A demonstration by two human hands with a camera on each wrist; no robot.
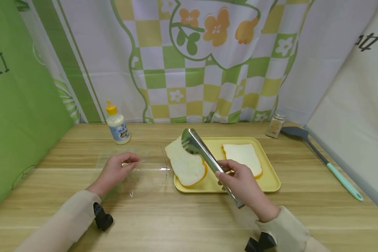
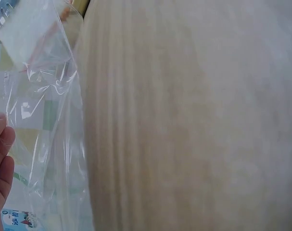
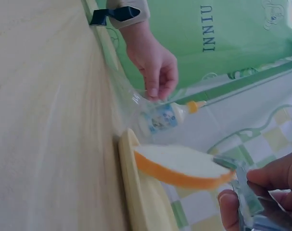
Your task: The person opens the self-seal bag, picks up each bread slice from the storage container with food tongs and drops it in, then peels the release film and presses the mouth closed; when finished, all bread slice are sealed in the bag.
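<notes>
L hand [image 1: 118,169], thumb + fingertips pressed tog., pinching thin film of clear plastic bag [image 2: 64,120]; bag spreads on from there twd the tray's L end, bottle label showing thru it in L wrist view. R hand [image 1: 239,176] has fingers curled round metal tongs [image 1: 209,157], thumb on near side; forked end of tongs is on far side of bread slice [image 1: 187,166], wh. is tilted over L end of yellow tray [image 1: 272,176], one corner out past the rim, nr the bag; can't tell if slice touches film or rim. 2nd slice [image 1: 244,157] lies flat on R part of tray, white face up, brown crust along edges. Squeeze bottle [image 1: 118,129], yellow cap, upright at back L of table [image 1: 163,220]. Back R: small glass jar [image 1: 275,125] standing just beside dark head of spatula [image 1: 329,166], mint handle angled twd near R corner. Checked floral curtain [image 1: 214,80] hangs behind.
</notes>
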